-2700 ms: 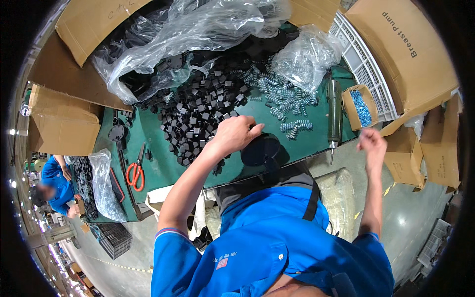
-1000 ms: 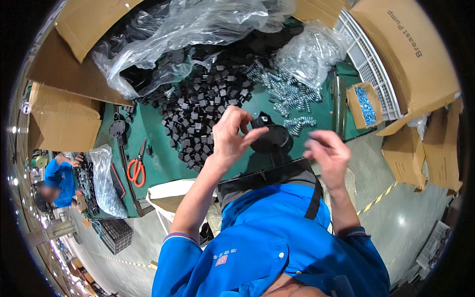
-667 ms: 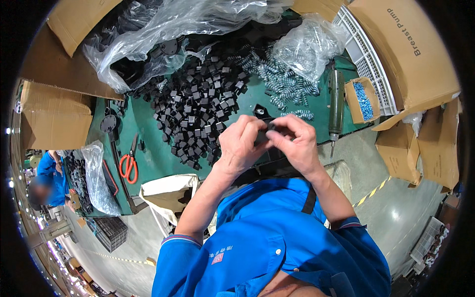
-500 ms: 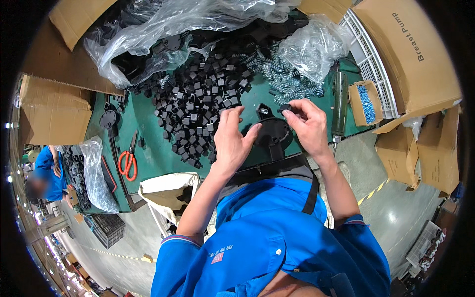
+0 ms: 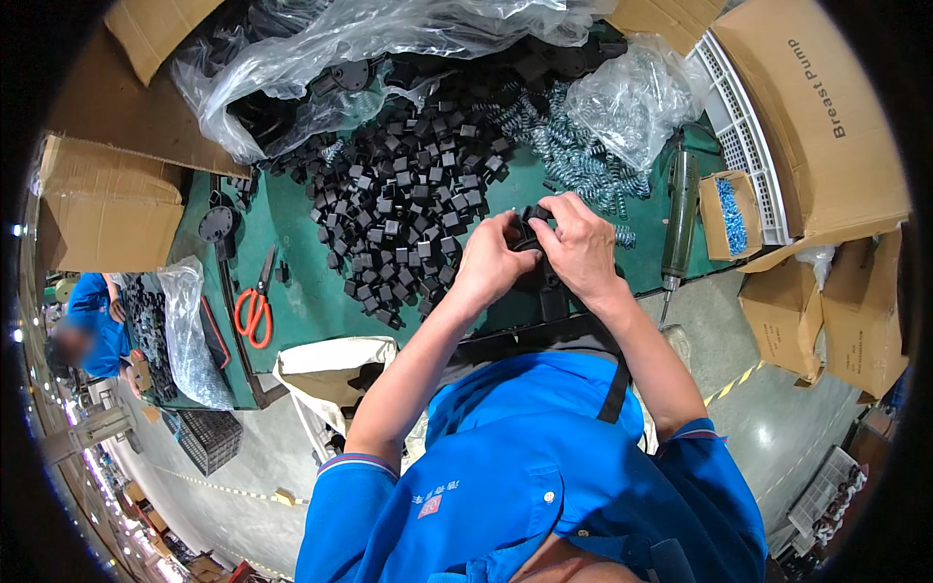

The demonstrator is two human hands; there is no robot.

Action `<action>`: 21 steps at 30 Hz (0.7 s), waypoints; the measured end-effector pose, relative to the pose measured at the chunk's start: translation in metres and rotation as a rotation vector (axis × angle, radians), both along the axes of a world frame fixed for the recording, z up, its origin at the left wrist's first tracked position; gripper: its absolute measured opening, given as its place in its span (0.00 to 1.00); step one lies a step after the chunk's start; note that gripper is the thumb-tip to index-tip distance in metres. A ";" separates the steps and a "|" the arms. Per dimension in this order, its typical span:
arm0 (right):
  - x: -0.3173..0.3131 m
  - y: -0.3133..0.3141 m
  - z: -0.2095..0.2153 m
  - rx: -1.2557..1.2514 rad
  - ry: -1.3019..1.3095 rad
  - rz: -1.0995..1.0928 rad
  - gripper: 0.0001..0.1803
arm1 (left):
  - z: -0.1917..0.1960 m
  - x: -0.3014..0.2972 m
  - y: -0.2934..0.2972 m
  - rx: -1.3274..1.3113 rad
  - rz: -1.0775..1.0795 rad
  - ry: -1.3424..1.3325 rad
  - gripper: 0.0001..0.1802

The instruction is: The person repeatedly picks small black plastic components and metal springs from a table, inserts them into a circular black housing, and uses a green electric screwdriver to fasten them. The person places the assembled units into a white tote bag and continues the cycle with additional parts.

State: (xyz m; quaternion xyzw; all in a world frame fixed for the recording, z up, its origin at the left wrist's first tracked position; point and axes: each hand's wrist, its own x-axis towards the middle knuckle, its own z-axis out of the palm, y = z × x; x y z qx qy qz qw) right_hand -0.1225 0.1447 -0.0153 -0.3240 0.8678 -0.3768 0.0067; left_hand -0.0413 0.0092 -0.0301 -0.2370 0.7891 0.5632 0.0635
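My left hand (image 5: 494, 260) and my right hand (image 5: 579, 249) meet over a black round plastic part (image 5: 552, 299) near the table's front edge. The left fingers are curled round the upper end of this part. Between the right thumb and fingers is a small black block (image 5: 533, 216), pressed against that same end; the hands hide much of the contact. Left of them lies a heap of similar black blocks (image 5: 398, 209). Metal coil springs (image 5: 583, 160) are heaped beyond the right hand, with a few loose ones beside it.
A green power screwdriver (image 5: 682, 209) and a small box of blue screws (image 5: 729, 216) lie on the right. Orange-handled scissors (image 5: 255, 316) are on the left of the green table (image 5: 301, 306). Plastic bags (image 5: 637, 97) and cartons border the back. Another person (image 5: 97, 325) works far left.
My hands have come together over the round part. The right hand has brought the small block left onto its upper end, and the left hand has closed round that end.
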 end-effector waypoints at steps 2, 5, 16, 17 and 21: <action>-0.002 0.000 -0.008 -0.049 -0.022 -0.035 0.11 | 0.003 -0.003 -0.001 0.323 0.123 0.024 0.34; -0.005 0.010 -0.003 -0.232 -0.285 -0.044 0.10 | 0.016 0.002 -0.024 1.172 0.240 -0.048 0.23; 0.037 0.053 0.020 -0.546 -0.432 0.055 0.12 | 0.017 0.047 0.042 0.963 0.184 0.188 0.21; 0.039 0.055 0.019 -0.572 -0.378 0.075 0.13 | 0.019 0.048 0.039 0.936 0.131 0.165 0.20; 0.045 0.060 0.011 -0.606 -0.398 0.046 0.12 | 0.027 0.047 0.041 1.031 0.133 0.141 0.20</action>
